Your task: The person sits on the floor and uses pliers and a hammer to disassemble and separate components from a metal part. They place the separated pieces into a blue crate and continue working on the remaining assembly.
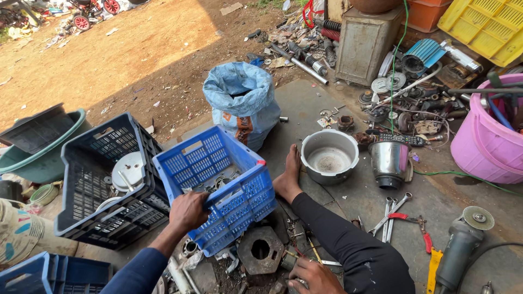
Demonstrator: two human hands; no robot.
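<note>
My left hand (188, 211) grips the near rim of a bright blue plastic crate (239, 193), which is tilted towards me with metal rings and scrap parts inside. My right hand (315, 277) rests low on the ground among small metal pieces, fingers curled over something small that I cannot make out. Between the two hands lies a dark square metal block with a round hole (260, 250). My leg in a black trouser (348, 242) stretches forward, its bare foot (289, 174) beside the crate.
A dark blue crate (92, 185) with round white parts stands left of the bright one. Behind are a tied blue sack (242, 98), a metal pot (329, 157), a steel jar (389, 162) and a pink tub (485, 144). Spanners (389, 215), pliers (419, 224) and an angle grinder (460, 245) lie right.
</note>
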